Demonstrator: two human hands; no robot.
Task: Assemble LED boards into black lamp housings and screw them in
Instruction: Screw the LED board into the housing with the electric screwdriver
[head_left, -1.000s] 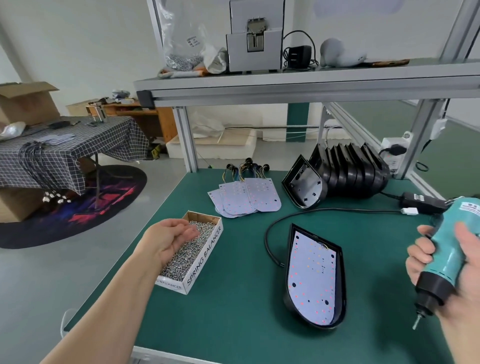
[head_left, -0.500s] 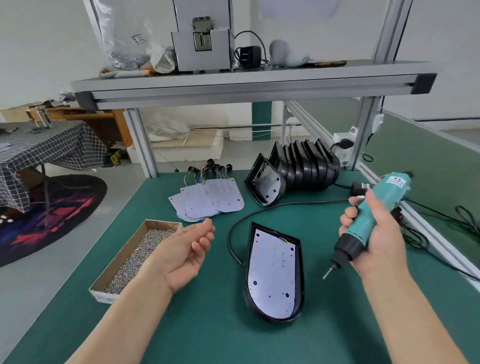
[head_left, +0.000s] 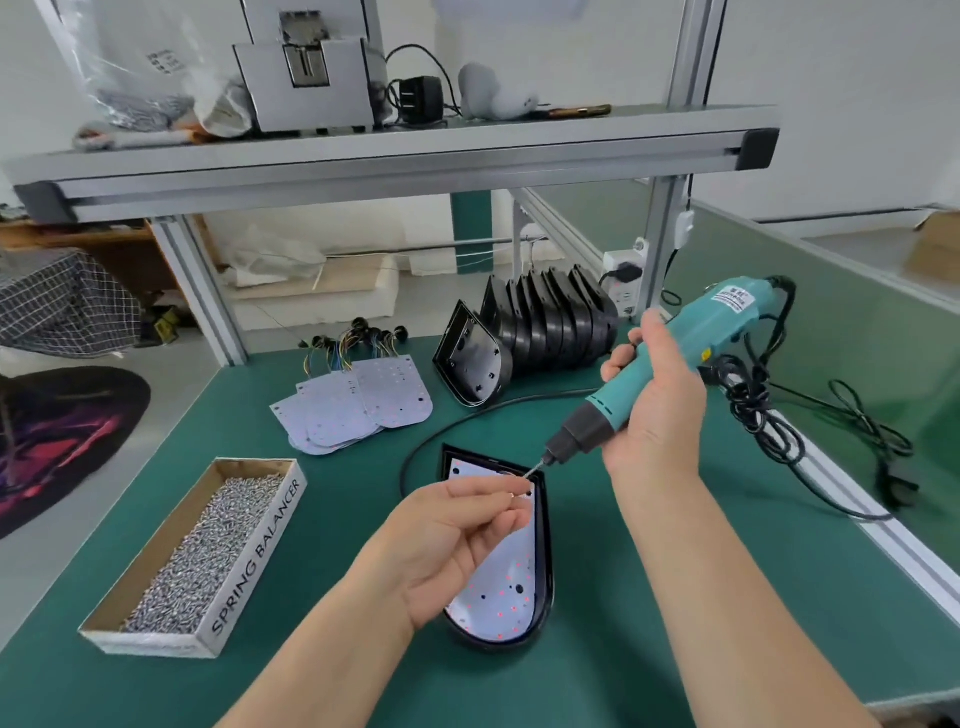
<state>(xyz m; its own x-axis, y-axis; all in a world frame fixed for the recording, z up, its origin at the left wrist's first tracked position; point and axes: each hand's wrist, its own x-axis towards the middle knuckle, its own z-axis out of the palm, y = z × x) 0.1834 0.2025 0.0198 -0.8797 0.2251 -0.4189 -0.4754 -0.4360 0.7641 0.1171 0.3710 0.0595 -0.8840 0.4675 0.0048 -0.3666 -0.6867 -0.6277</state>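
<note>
Pinching what looks to be a small screw (head_left: 512, 495) between thumb and fingertips, the left hand (head_left: 457, 540) hovers above the upper end of the LED board (head_left: 501, 592); the right hand (head_left: 655, 415) is clenched round the teal electric screwdriver (head_left: 691, 343), whose bit slants down to just beside that pinch. The board lies seated in the black housing (head_left: 546, 566), flat on the green bench (head_left: 675, 623), near the front edge; the box of screws (head_left: 208, 551) sits to its left, with spare boards (head_left: 358, 410) and stacked housings (head_left: 550, 332) further back.

The screw is probably light, smooth steel and easily dropped; it seems best held by the shank so the head is free to meet the bit. The board looks thin, stiff and light, likely loose until fastened; its LEDs look fragile, so press only on bare edge. The housing appears rigid plastic, light enough to skid under driving force; steady it by the rim.
</note>
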